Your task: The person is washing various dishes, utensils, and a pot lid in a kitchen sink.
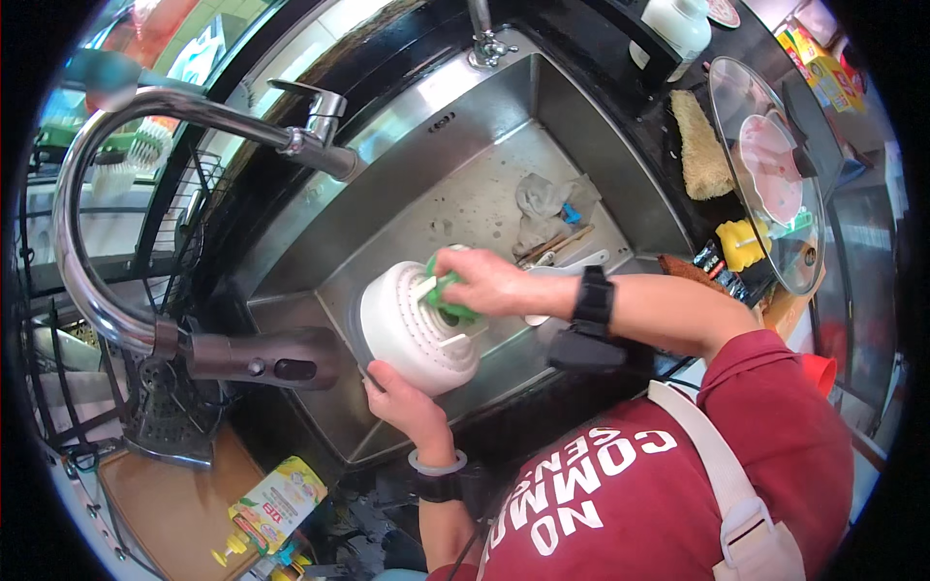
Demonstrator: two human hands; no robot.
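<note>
A round white plastic part (389,324) with rows of small holes in its end face is tilted over the steel sink (475,194). My left hand (409,407) is closed round its lower left edge, along a grey rim. With my right hand (489,281) I pinch a green scouring pad (453,302) and press it against the perforated face, near the dark opening in the middle. A white bar stands out from that face beside the pad. My right fingertips are partly hidden behind the hand.
A tall curved faucet (73,232) with a dark spray head (266,360) overhangs the sink's left side. Grey cloth (541,201) and utensils lie in the sink. A loofah (699,145) and a glass lid (725,121) are at right, a yellow-labelled bottle (281,504) at lower left.
</note>
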